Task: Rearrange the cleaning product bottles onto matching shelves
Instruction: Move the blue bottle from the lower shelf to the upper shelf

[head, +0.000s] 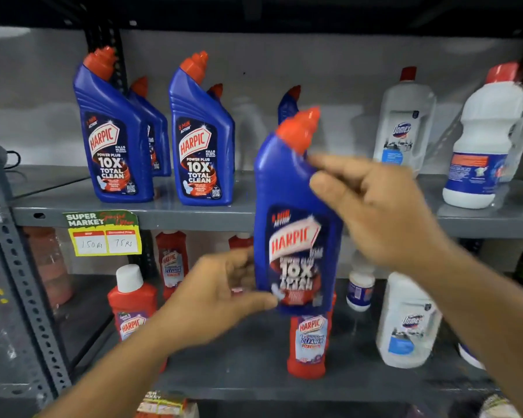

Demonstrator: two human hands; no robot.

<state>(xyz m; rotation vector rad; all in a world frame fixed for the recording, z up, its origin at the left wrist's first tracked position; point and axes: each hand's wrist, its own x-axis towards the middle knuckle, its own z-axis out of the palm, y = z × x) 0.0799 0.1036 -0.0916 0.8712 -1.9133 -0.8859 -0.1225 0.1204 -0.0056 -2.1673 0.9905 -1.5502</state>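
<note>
A blue Harpic bottle with an orange-red cap is in the air in front of the shelves, upright, label toward me. My left hand grips its lower left side. My right hand is on its upper right shoulder, fingers wrapped behind the neck. On the upper shelf stand more blue Harpic bottles, with others behind them. On the lower shelf are red Harpic bathroom cleaner bottles.
White Domex bottles and a white bleach bottle stand on the right of both shelves. A yellow price tag hangs on the upper shelf edge. A perforated grey steel upright frames the left side.
</note>
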